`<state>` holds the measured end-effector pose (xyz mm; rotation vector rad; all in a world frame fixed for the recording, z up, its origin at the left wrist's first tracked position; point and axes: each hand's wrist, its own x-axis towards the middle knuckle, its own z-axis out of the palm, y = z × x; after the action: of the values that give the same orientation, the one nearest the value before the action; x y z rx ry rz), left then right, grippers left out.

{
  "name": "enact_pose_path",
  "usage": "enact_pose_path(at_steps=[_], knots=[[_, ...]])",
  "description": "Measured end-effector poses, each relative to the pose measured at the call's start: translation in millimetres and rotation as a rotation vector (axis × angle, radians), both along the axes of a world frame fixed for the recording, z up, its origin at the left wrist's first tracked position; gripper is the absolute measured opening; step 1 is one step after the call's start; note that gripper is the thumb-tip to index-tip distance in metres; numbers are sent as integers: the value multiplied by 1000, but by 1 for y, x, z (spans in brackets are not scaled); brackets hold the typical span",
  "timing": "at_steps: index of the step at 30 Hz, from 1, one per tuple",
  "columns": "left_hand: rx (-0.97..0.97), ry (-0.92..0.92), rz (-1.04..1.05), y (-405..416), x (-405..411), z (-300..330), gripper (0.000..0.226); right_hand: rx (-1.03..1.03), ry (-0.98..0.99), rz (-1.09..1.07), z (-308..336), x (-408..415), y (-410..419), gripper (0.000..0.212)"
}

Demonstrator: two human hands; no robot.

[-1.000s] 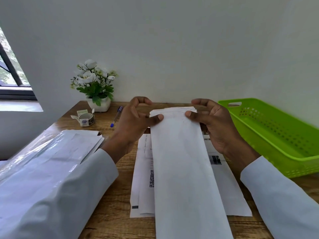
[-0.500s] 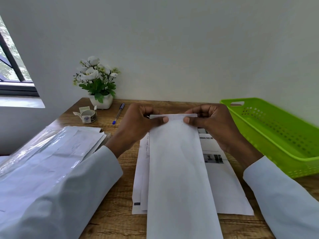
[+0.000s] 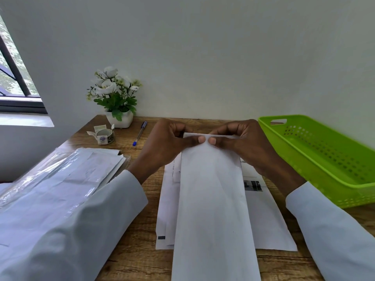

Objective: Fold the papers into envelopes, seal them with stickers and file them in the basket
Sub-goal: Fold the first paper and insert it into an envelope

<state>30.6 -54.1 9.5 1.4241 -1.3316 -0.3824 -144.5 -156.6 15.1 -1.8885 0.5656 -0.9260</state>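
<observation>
Change since earlier: both thumbs, set apart along the far edge of the folded paper (image 3: 213,199) a second ago, now meet at its middle; the far edge sits lower and its turned-over strip is narrower.
Left hand (image 3: 166,145): fingers curled behind the far edge, thumb pressed on the front, pinching the paper.
Right hand (image 3: 243,145): same grip, thumb tip just beside the left thumb tip, fingers curled behind the edge.
Folded paper: long white strip running from the hands toward the near edge of the view, its far end lifted off the counter (image 3: 142,260).
Loose sheets (image 3: 267,220): flat on the counter under the strip, printed marks showing on both sides of it.
Basket (image 3: 316,151): green, perforated, at the right, near the right hand but apart from it.
Sticker roll (image 3: 104,135): far left on the counter, in front of the potted flowers (image 3: 114,98).
Pen (image 3: 140,133): between the sticker roll and the left hand.
Plastic-wrapped paper stack (image 3: 67,175): near left, partly under the left sleeve (image 3: 81,230).
</observation>
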Motion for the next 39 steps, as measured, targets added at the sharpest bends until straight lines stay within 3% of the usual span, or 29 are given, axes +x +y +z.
enact_pose_path(at_steps=[2, 6, 13, 16, 18, 20, 23, 26, 30, 34, 37, 39], knots=[[-1, 38, 22, 0, 4, -1, 38, 9, 14, -32, 2, -2, -2, 8], [45, 133, 60, 2, 11, -2, 31, 64, 60, -34, 3, -7, -4, 10], [30, 200, 76, 1, 15, 1, 47, 130, 154, -4, 7, -12, -5, 18], [7, 234, 128, 0, 11, 4, 35, 170, 141, 19, 7, -13, -4, 19], [29, 149, 160, -1, 11, 6, 23, 185, 132, 25, 8, -11, -4, 19], [86, -80, 155, 0, 13, 10, 11, 167, 154, 37, 10, -10, -5, 20], [180, -432, 116, 1, 10, 22, 12, 132, 186, 64, 12, -9, -5, 25], [208, -481, 16, 1, -1, 31, 15, 139, 135, 69, 9, -4, -2, 20], [129, -295, 127, -2, -5, 30, 13, 323, 2, 94, 4, -2, 0, 26], [7, 71, 259, 4, 6, 31, 14, 400, 102, 166, 6, -12, -4, 17], [-52, 232, 367, 15, 20, 35, 20, 497, 160, 235, 8, -21, -9, 18], [-84, 308, 429, 23, 30, 38, 19, 445, 225, 251, 8, -26, -12, 18]])
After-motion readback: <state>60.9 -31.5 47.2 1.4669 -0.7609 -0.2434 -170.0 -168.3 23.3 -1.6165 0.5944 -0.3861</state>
